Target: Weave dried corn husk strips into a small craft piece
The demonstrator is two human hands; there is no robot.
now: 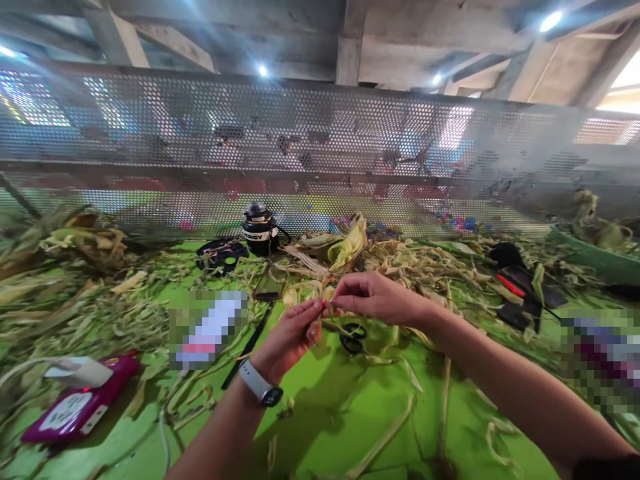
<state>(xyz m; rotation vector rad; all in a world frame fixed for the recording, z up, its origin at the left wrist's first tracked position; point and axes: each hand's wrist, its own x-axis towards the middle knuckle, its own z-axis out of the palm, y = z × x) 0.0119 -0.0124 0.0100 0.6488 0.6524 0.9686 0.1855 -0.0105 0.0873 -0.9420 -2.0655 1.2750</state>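
Just above the middle of the green tabletop point(320, 413), my two hands meet fingertip to fingertip. My left hand point(297, 333), with a grey-banded watch point(260, 383) on its wrist, pinches a small, thin, pale piece that looks like a husk strip point(327, 303). From the right, my right hand point(373, 297) pinches the same piece with thumb and forefinger. Most of it is hidden by the fingers. Black-handled scissors point(353, 338) lie right below the hands. Behind them is a heap of dry husks point(425, 267) with a yellowish husk point(350, 243) sticking up.
A black jug point(259, 230) stands at the back against a perforated metal screen point(320, 147). To the left lie a blurred-out phone point(210, 330), a magenta power bank point(83, 400) and cables. More husk strips point(115, 313) spread over the left side. A green basin point(590, 257) is at the right.
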